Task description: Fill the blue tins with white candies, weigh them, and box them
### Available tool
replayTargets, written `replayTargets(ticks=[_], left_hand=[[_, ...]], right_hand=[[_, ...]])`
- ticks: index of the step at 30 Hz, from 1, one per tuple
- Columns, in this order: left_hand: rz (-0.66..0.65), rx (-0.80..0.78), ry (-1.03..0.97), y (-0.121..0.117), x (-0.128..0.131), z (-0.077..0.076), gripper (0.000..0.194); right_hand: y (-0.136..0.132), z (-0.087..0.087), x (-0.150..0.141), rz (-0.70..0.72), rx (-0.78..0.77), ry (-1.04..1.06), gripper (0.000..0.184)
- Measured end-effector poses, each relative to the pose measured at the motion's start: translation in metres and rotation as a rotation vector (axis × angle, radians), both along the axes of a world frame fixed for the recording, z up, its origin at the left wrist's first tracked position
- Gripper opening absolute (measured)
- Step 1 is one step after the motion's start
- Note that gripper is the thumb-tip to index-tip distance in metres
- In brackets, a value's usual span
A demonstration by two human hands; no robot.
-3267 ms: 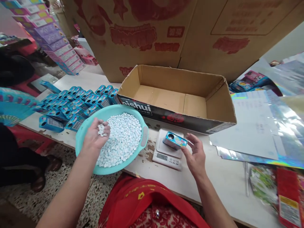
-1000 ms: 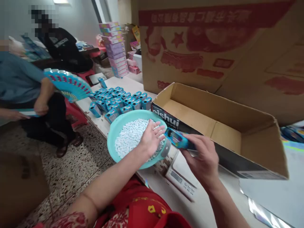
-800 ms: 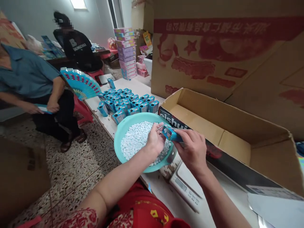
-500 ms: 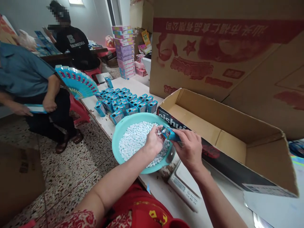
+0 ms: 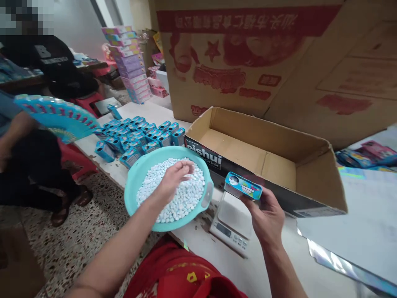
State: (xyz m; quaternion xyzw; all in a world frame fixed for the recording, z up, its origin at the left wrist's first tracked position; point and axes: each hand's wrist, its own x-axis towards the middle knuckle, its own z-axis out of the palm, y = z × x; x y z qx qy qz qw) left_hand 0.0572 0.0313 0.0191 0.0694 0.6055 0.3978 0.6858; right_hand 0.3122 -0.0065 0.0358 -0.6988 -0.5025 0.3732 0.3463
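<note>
My left hand (image 5: 178,176) hovers over a turquoise basin (image 5: 132,194) with its fingers loosely stretched and nothing visible in them. Small white candies (image 5: 173,212) fill much of the basin. To the right, my right hand (image 5: 268,215) grips a small blue candy box (image 5: 243,186) by its end. The box is held lengthwise above a white digital scale (image 5: 235,217), with a round hole showing in its top. Whether the box touches the scale's plate is hard to tell, but it appears raised.
Several blue boxes (image 5: 130,134) stand behind the basin. An open cardboard tray (image 5: 279,174) lies along the right, before a large carton (image 5: 223,54). A fan of blue cartons (image 5: 58,114) sticks out at left. Two people sit at left; stacked boxes (image 5: 130,66) rise behind.
My right hand has carried the blue box from over the basin to above the scale. My left hand has come away from the box and opened over the candies. The view has turned right.
</note>
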Motion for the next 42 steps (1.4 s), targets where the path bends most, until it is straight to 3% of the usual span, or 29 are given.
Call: replayTargets(ticks=[2,6,12,15,17,21,26,38,42], left_hand=[[-0.256,0.122,0.299,-0.011,-0.015,0.001,0.028],[-0.468,0.161,0.568,-0.035,-0.03,-0.005,0.028],[-0.623,0.279,0.803,-0.061,-0.033,-0.013,0.022],[-0.708,0.316,0.901,-0.07,-0.034,-0.015,0.026],[-0.791,0.373,0.982,-0.075,-0.034,-0.015,0.029],[-0.87,0.53,1.107,-0.081,-0.033,-0.016,0.029],[-0.877,0.59,1.167,-0.081,-0.03,-0.017,0.026],[-0.877,0.498,1.083,-0.081,-0.029,-0.014,0.032],[-1.028,0.428,1.015,-0.084,-0.031,-0.022,0.041]], right_hand=[[-0.022,-0.003,0.021,-0.064,-0.066,0.005,0.037],[-0.056,-0.014,0.045,-0.105,-0.175,-0.007,0.035],[-0.076,-0.025,0.051,-0.215,-0.243,0.047,0.044],[-0.079,-0.022,0.057,-0.173,-0.211,0.043,0.059],[-0.081,-0.018,0.063,-0.173,-0.169,0.017,0.059],[-0.087,-0.012,0.076,-0.366,-0.156,-0.064,0.052],[-0.096,-0.009,0.081,-0.539,-0.242,-0.081,0.053],[-0.098,-0.01,0.076,-0.551,-0.306,-0.073,0.058],[-0.099,-0.009,0.077,-0.556,-0.326,-0.065,0.058]])
